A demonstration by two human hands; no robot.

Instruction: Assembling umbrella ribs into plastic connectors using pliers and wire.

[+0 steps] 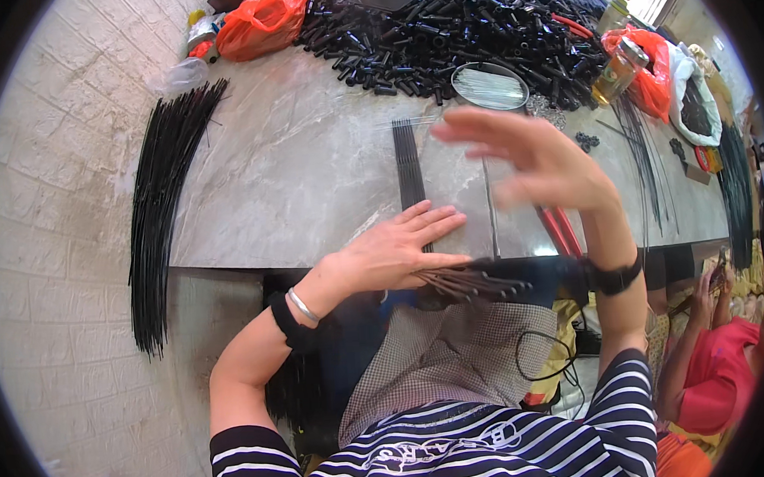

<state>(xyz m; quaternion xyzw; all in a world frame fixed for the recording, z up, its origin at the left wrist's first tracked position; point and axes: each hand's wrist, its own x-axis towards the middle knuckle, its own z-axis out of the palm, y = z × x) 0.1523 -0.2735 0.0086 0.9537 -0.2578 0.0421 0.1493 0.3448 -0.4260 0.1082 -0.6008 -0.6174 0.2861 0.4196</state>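
A flat row of thin black rods [409, 164] lies on the grey table, pointing away from me. My left hand [400, 246] rests across its near part with the fingers stretched out, pressing it at the table's front edge. Bent rod ends [479, 283] fan out past that edge, beside the left thumb; whether they belong to the same rods is hidden by the hand. Thin pale wires lie across the far tips of the row. My right hand [533, 157] is raised over the table to the right of the rods, smeared by motion, its thumb apart from the fingers and nothing visible in it.
A heap of black tubular parts [466, 27] covers the table's far side. Before it stands a round dish [494, 101] of pale pins. Red-handled pliers [559, 229] lie near the front edge. A long black rod bundle [169, 206] overhangs at left. A person in red [717, 368] sits at right.
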